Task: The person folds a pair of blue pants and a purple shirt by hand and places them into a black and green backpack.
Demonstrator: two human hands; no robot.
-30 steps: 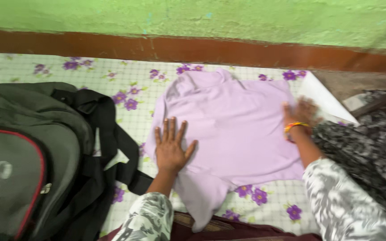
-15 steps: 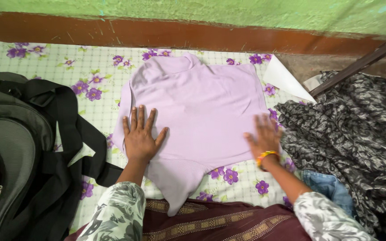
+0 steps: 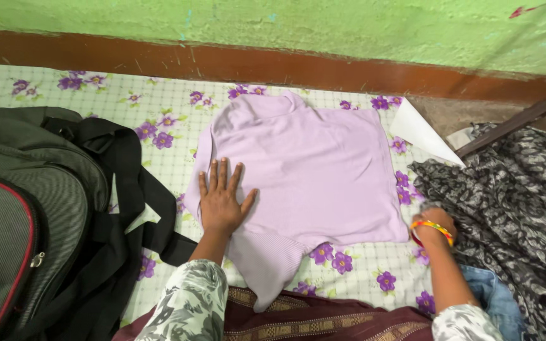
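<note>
We see our left hand (image 3: 221,203) pressed flat, fingers spread and released, on the lower left of a soft lilac knit top (image 3: 304,173) spread smooth on the flower-printed sheet (image 3: 159,113), one ribbed sleeve trailing toward our lap. Our right hand (image 3: 436,222), wearing a bright woven wristband (image 3: 433,226), sits at the top's lower right corner; whether its fingers grip the cloth we cannot tell. A grey-and-black backpack (image 3: 26,215) lies left, patterned dark cloth (image 3: 513,196) right.

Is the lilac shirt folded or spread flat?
Partly folded: the lilac shirt lies as a compact rectangle, one sleeve sticking out below; left hand presses it.
</note>
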